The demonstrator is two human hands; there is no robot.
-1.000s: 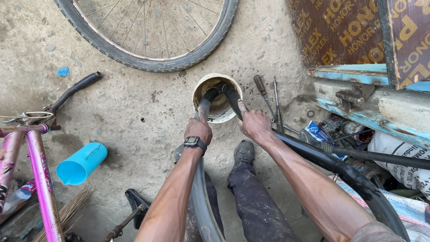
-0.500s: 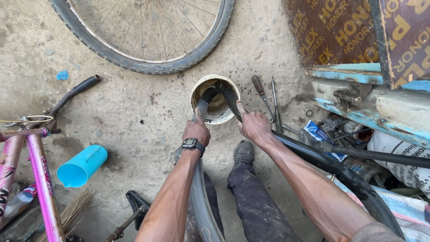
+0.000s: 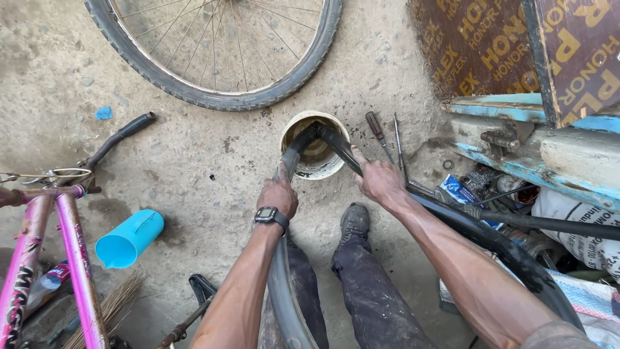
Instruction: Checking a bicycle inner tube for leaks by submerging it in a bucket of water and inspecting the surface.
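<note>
I am squatting on a gritty concrete floor, feeding a black inner tube through a small white bucket of murky water set just ahead of my shoes. My left hand, a dark digital watch strapped at the wrist, is closing around the tube on the bucket's near left edge; my right hand is gripping the other run of it at the right rim, fingers wrapped tight. The bend of the tube is dipping into the bucket between my two fists, while the rest is trailing back past my knees and looping out to my right.

As I judge it, the work is in mid-course: only this one short section is sitting in the water, and most of the tube's length is lying outside the bucket. Whether the submerged part is giving off bubbles I cannot make out.

A spoked bicycle wheel with its tyre on is lying flat beyond the bucket. Two screwdrivers are resting just to its right, a blue plastic cup is lying on its side to my left, and a pink bicycle frame is standing at the left edge.
</note>
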